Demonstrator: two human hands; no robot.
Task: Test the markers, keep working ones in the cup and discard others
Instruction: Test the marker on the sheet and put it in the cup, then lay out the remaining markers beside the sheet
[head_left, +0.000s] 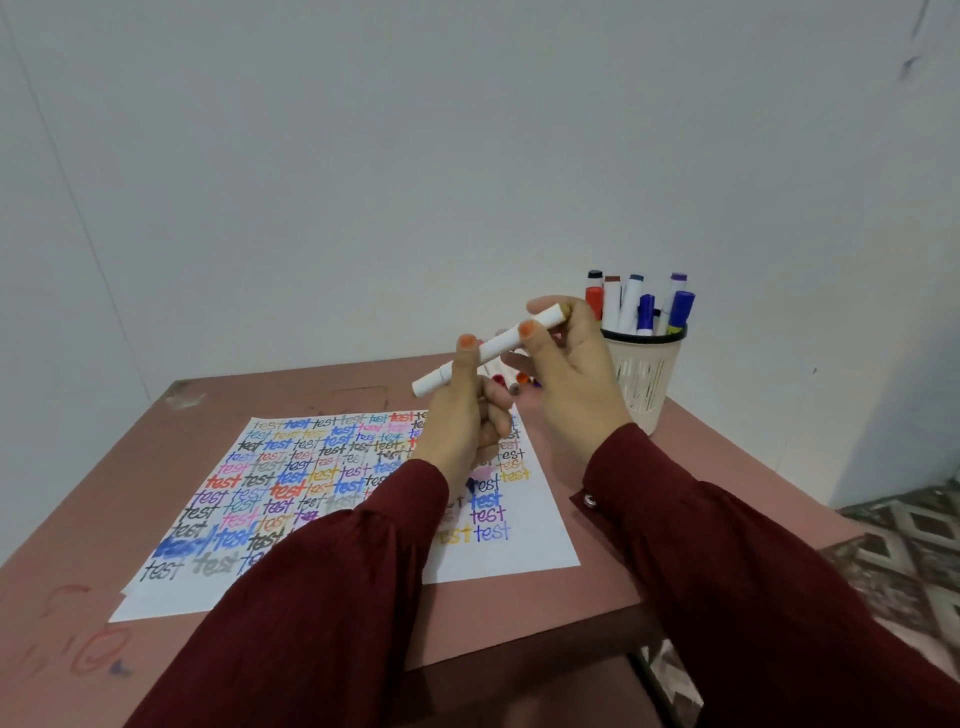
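A white marker (493, 347) is held in the air above the table, tilted up to the right. My left hand (462, 421) grips its lower left part, thumb up along the barrel. My right hand (566, 374) pinches its upper right end, where an olive-brown cap or band shows. A beige mesh cup (647, 374) stands at the back right of the table with several markers (644, 306) upright in it. A few loose markers (511, 382) lie on the table behind my hands, partly hidden. Beneath my hands lies a white paper sheet (322, 483) covered with the word "test" in many colours.
The pink-brown table (519, 613) has pen scribbles at its front left (88, 649). A plain white wall rises behind it. Patterned floor tiles (909, 545) show to the right, past the table edge.
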